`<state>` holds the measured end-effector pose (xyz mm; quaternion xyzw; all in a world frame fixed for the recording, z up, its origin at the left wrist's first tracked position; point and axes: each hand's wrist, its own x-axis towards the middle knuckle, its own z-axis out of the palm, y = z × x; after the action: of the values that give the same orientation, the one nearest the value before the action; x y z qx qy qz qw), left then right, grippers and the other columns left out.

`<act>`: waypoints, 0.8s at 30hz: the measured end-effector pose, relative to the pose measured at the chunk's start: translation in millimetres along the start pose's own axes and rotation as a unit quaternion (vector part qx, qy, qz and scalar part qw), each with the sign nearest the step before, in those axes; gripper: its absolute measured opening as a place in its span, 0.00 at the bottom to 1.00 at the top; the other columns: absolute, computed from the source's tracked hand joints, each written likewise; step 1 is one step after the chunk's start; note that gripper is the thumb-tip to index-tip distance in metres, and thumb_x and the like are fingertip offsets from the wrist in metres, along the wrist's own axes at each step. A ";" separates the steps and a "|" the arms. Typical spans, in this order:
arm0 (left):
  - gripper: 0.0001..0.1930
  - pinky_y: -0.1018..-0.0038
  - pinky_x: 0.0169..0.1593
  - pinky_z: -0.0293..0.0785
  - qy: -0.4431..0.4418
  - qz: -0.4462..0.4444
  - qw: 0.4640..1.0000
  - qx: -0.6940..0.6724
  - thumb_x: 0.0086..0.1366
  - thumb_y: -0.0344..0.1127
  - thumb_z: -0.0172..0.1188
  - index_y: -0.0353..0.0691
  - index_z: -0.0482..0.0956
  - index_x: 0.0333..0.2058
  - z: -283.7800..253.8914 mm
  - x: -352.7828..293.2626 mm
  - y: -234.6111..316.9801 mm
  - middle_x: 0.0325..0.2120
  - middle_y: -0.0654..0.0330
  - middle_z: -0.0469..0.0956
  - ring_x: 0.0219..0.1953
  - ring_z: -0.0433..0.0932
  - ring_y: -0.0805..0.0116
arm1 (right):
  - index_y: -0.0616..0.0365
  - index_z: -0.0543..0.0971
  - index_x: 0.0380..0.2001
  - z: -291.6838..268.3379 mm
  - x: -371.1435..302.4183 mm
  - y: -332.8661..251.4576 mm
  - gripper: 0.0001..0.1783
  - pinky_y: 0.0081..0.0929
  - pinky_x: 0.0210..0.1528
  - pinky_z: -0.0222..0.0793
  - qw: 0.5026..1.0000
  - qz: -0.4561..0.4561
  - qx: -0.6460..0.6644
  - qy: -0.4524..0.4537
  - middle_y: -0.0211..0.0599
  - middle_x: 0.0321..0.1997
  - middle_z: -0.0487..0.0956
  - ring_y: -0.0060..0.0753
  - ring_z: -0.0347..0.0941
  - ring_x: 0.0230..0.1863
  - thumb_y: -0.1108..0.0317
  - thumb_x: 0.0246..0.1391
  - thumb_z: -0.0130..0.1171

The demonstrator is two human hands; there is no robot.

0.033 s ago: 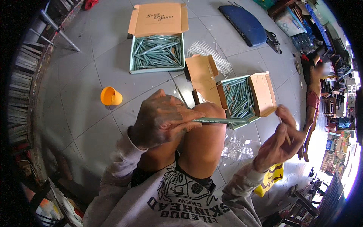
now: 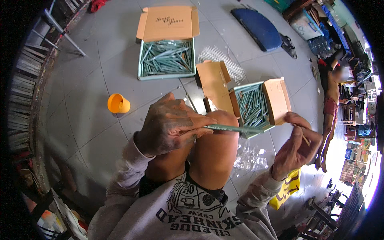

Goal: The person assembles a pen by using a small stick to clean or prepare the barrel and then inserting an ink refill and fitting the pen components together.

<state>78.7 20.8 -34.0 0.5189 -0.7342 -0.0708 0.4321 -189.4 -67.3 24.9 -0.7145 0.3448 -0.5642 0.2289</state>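
My left hand [image 2: 172, 126] is closed, pinching a slim green pen-like stick [image 2: 224, 128] with pale lettering, held level above my bare knee. The stick's far end points right, toward my right hand [image 2: 296, 148], with a gap between them. My right hand is raised, its thumb and fingers closed around a thin pale stick [image 2: 306, 140], of which only a short piece shows. Beyond my knee, an open green-and-brown carton [image 2: 259, 134] is filled with similar slim green sticks [image 2: 254, 104]. A second open carton [image 2: 168, 76], farther off at the left, holds many more.
A yellow cup [image 2: 119, 104] lies on the grey tiles to the left. Between the cartons are a brown flap [image 2: 216, 82] and clear ribbed plastic [image 2: 222, 58]. Crumpled clear wrappers [image 2: 252, 156], a yellow bag [image 2: 286, 190] and a dark blue cushion [image 2: 258, 28] lie rightward. Another person sits far right.
My right hand has shifted slightly left, its fingers closer to the far end of the green stick. The whole view has moved a little; my left hand's grip looks the same.
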 end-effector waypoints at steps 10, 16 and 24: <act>0.15 0.72 0.36 0.67 -0.083 0.146 0.986 0.011 0.53 0.43 0.73 0.56 0.88 0.41 -63.5 69.8 19.5 0.27 0.71 0.81 0.30 0.76 0.70 | 0.64 0.80 0.35 14.7 16.6 -10.8 0.17 0.27 0.38 0.70 0.863 0.142 0.133 -0.467 0.43 0.30 0.80 0.28 0.77 0.34 0.57 0.64 0.59; 0.28 0.65 0.57 0.68 -0.021 -0.075 0.924 -0.373 0.64 0.45 0.66 0.39 0.73 0.59 -27.5 76.5 43.5 0.50 0.57 0.80 0.50 0.77 0.66 | 0.63 0.77 0.34 17.1 -7.0 -10.9 0.21 0.18 0.24 0.62 0.898 0.265 0.279 -0.214 0.32 0.23 0.75 0.21 0.68 0.22 0.52 0.66 0.56; 0.17 0.77 0.46 0.77 0.121 -0.200 0.839 -0.491 0.71 0.35 0.59 0.30 0.78 0.52 39.8 60.4 86.9 0.41 0.54 0.84 0.43 0.80 0.73 | 0.65 0.76 0.40 59.3 -36.5 -23.4 0.15 0.20 0.37 0.71 0.882 0.267 0.383 -0.063 0.36 0.44 0.78 0.23 0.74 0.37 0.61 0.69 0.52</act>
<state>-15.8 -3.3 23.3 0.3784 -0.4255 -0.4434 0.6922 -131.4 -28.2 2.7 -0.4858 0.2640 -0.5239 0.6479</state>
